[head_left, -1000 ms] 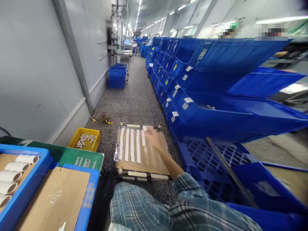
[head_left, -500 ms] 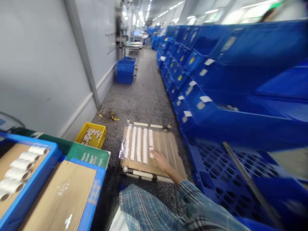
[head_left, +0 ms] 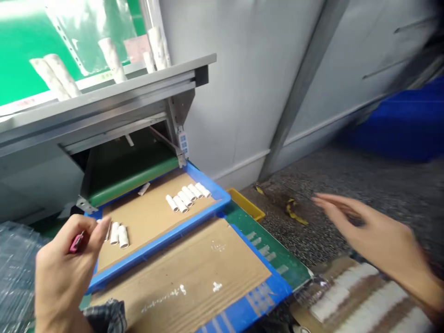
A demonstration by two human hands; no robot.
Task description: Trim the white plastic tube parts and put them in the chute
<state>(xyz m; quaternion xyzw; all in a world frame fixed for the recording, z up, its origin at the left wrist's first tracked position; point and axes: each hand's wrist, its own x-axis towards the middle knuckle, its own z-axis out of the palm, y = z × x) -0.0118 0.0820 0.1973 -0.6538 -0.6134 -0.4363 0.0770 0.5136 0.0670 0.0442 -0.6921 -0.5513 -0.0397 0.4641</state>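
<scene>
My left hand (head_left: pixel 64 263) is at the lower left, with a small pink object (head_left: pixel 76 242) pinched in its fingers. It is next to a short group of white tubes (head_left: pixel 118 234) lying on the brown cardboard in a blue tray (head_left: pixel 156 236). A neat row of several more white tubes (head_left: pixel 187 197) lies further along that tray. My right hand (head_left: pixel 360 229) is blurred and open, with its fingers spread, holding nothing. It is above a cardboard board with white strips (head_left: pixel 360 296), which runs out of view at the lower right.
A grey metal machine frame (head_left: pixel 104 99) with a green belt (head_left: pixel 132 180) stands behind the tray, and white tubes stand on its green-lit upper part. Plastic film (head_left: pixel 17 273) lies at the left, a second blue-edged tray (head_left: pixel 194 273) in front, and a yellow crate (head_left: pixel 244 203) beyond.
My view has swung left from the aisle to the machine and trays. My right hand has lifted off the board, and my left hand has come into view holding the pink object.
</scene>
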